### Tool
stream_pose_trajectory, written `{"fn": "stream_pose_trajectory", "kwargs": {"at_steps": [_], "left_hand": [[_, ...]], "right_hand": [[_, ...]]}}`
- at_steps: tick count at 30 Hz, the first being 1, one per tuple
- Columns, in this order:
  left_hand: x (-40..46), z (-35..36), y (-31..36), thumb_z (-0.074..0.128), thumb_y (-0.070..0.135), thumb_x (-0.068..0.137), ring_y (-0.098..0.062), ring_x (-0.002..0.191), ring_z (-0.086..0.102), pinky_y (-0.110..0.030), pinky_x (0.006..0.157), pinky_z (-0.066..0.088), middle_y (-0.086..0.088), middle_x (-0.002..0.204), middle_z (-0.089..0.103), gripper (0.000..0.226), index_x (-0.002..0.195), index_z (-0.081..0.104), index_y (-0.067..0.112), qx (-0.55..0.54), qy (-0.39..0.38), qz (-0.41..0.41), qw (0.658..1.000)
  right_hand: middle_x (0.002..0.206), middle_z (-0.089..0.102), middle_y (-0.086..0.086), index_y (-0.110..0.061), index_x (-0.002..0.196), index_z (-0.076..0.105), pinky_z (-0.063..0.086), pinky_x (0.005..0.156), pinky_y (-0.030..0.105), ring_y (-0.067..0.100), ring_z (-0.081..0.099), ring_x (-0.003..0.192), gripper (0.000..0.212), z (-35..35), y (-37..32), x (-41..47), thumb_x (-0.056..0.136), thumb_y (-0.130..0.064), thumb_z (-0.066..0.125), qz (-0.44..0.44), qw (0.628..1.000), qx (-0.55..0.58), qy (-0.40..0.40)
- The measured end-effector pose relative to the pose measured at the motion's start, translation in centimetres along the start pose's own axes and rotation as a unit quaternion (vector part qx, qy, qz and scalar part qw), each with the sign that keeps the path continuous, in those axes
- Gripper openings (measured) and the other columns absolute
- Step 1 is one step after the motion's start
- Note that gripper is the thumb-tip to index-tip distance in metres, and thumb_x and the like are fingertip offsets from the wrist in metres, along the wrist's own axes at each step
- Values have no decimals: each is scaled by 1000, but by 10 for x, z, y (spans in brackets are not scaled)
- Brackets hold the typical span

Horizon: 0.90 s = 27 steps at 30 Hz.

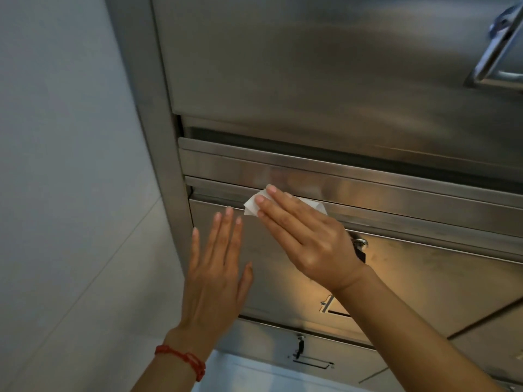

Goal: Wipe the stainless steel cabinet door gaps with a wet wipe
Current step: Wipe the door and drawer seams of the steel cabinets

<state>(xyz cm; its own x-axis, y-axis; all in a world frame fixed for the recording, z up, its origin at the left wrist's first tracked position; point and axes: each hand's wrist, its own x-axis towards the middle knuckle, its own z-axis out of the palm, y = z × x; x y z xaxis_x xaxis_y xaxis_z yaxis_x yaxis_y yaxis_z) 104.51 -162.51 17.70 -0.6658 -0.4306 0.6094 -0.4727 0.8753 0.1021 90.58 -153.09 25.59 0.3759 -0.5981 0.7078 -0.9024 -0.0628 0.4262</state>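
Right hand (305, 236) – fingers straight – presses the wet wipe (252, 206) under its fingertips into the door gap (396, 213).

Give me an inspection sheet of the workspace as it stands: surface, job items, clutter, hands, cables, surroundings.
Surface: steel cabinet front, upper door above, lower door below, horizontal gaps between them.
Job's things: white wipe pressed at the gap above the lower door.
Clutter: nothing seen.
Hands: right hand flat, fingers straight, pressing the wipe; left hand open, flat against the lower door, red bracelet on its wrist.
Cables: nothing seen.
Surroundings: pale wall to the left; handle on the upper door at top right; small latches on the lower panels.
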Motion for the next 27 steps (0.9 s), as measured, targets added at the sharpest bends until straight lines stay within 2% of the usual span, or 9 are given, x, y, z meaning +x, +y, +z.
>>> {"fn": "stream_pose_trajectory", "kwargs": {"at_steps": [9, 18, 27], "left_hand": [[3, 1, -14, 38, 28, 87, -38, 133, 33, -61, 104, 26, -22, 145, 35, 60, 136, 39, -5, 18, 16, -1, 1000], [6, 3, -20, 38, 28, 87, -36, 132, 35, -62, 103, 27, -21, 145, 35, 59, 136, 38, -5, 11, 10, 5, 1000], [7, 4, -26, 39, 29, 86, -34, 133, 36, -61, 103, 26, -19, 146, 33, 61, 138, 36, -3, 11, 8, 20, 1000]], "right_hand": [[117, 64, 18, 3, 102, 72, 54, 88, 37, 32, 59, 113, 21, 14, 4, 8, 89, 1, 55, -41, 999, -9, -16], [119, 62, 16, 1, 108, 70, 50, 95, 36, 28, 58, 115, 24, 21, 10, 4, 91, -1, 53, -81, 995, -45, -24], [125, 58, 20, 3, 113, 66, 43, 102, 39, 32, 53, 120, 27, 20, 18, 2, 92, -1, 50, -124, 988, -82, -50]]}}
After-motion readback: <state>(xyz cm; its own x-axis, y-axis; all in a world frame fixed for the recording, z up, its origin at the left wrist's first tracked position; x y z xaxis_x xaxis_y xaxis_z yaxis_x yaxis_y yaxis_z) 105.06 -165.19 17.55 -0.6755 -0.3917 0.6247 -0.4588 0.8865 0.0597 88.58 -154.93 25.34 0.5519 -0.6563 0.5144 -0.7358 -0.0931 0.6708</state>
